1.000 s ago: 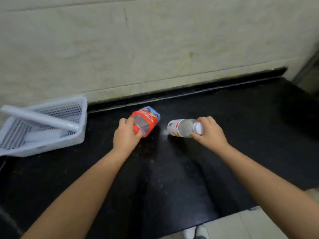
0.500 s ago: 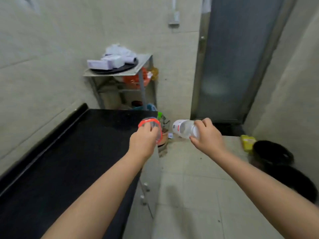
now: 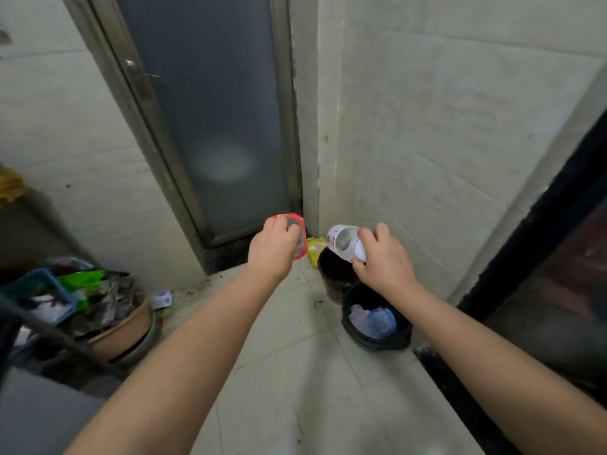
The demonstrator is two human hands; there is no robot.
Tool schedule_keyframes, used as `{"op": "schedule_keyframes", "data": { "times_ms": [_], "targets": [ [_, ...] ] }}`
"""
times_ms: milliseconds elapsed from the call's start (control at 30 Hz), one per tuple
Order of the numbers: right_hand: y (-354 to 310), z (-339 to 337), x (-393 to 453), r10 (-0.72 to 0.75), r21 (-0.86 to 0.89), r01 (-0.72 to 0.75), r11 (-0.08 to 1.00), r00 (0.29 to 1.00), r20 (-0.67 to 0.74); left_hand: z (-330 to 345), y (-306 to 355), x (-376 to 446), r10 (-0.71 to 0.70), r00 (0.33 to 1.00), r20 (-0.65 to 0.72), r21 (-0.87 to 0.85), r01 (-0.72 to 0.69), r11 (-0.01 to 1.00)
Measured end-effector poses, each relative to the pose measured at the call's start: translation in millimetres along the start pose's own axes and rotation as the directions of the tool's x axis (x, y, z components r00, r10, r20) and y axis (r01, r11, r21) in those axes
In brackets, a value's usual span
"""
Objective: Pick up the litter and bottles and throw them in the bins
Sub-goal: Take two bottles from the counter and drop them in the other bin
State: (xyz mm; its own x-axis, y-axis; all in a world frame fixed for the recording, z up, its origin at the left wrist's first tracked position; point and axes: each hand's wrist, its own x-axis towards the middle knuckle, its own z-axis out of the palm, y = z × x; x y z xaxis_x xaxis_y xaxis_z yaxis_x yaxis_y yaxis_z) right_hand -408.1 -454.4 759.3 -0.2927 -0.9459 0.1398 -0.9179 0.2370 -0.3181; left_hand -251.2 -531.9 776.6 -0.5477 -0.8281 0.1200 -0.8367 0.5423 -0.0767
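Observation:
My left hand (image 3: 271, 252) is shut on a clear bottle with a red label (image 3: 297, 233), held out at arm's length above the floor. My right hand (image 3: 382, 257) grips a clear bottle with a white label (image 3: 345, 241), its base pointing away from me, right above the far dark bin (image 3: 333, 275). A second black bin (image 3: 376, 318) stands nearer to me on the floor, with blue and white litter inside it. Both bins sit in the corner by the tiled wall.
A frosted glass door (image 3: 210, 119) in a metal frame fills the middle. A yellow packet (image 3: 316, 248) lies behind the far bin. At the left stand a brown pot (image 3: 126, 330) and a blue basket (image 3: 36, 287) full of clutter. A dark cabinet edge (image 3: 538, 238) runs along the right.
I have turned from the black counter to the corner with the bins. Both hands carried their bottles along; the right one now hangs over the far bin.

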Motion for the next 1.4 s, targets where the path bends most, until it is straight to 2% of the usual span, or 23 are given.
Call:
{"op": "schedule_keyframes", "data": {
  "times_ms": [133, 333, 433, 667, 767, 833, 967, 1067, 1167, 1300, 1400],
  "targets": [
    [53.0, 20.2, 62.8, 0.105, -0.014, -0.105, 0.994, 0.993, 0.053, 36.3, 22.2, 86.8, 0.023, 0.997, 0.067, -0.058, -0.019, 0.998],
    [120.4, 77.4, 183.2, 0.243, 0.016, -0.246, 0.969, 0.964, 0.108, 124.4, 24.1, 234.6, 0.087, 0.98, 0.179, -0.154, -0.06, 0.986],
    [156.9, 120.6, 256.6, 0.307, -0.031, -0.308, 0.951, 0.927, 0.216, 182.2, 19.5, 318.9, 0.116, 0.955, 0.272, -0.262, -0.042, 0.964],
    [231.9, 273.7, 387.4, 0.496, -0.06, -0.53, 0.846, 0.741, 0.453, 350.4, 31.0, 458.4, 0.187, 0.851, 0.49, -0.433, 0.052, 0.9],
    [262.9, 360.5, 409.4, 0.543, -0.056, -0.61, 0.791, 0.655, 0.526, 442.9, 45.8, 478.6, 0.185, 0.814, 0.551, -0.429, 0.086, 0.899],
    [281.9, 422.5, 414.8, 0.567, -0.062, -0.652, 0.755, 0.604, 0.561, 508.2, 53.1, 480.7, 0.194, 0.763, 0.616, -0.373, 0.065, 0.925],
    [306.1, 522.5, 405.6, 0.637, -0.078, -0.736, 0.672, 0.522, 0.567, 613.6, 63.3, 466.1, 0.195, 0.702, 0.685, -0.344, 0.075, 0.936],
    [313.1, 564.9, 396.7, 0.642, -0.092, -0.741, 0.665, 0.505, 0.577, 655.8, 65.0, 451.5, 0.216, 0.656, 0.723, -0.345, 0.072, 0.936],
    [312.4, 576.0, 391.7, 0.584, -0.083, -0.693, 0.716, 0.529, 0.615, 662.4, 63.1, 442.0, 0.276, 0.633, 0.723, -0.384, 0.035, 0.923],
    [295.9, 553.1, 398.5, 0.469, -0.083, -0.564, 0.822, 0.587, 0.661, 628.2, 46.9, 442.0, 0.207, 0.676, 0.708, -0.381, 0.118, 0.917],
    [277.4, 516.9, 413.3, 0.364, -0.031, -0.458, 0.888, 0.66, 0.657, 581.6, 29.0, 446.5, 0.131, 0.769, 0.626, -0.391, 0.163, 0.906]
  ]
}}
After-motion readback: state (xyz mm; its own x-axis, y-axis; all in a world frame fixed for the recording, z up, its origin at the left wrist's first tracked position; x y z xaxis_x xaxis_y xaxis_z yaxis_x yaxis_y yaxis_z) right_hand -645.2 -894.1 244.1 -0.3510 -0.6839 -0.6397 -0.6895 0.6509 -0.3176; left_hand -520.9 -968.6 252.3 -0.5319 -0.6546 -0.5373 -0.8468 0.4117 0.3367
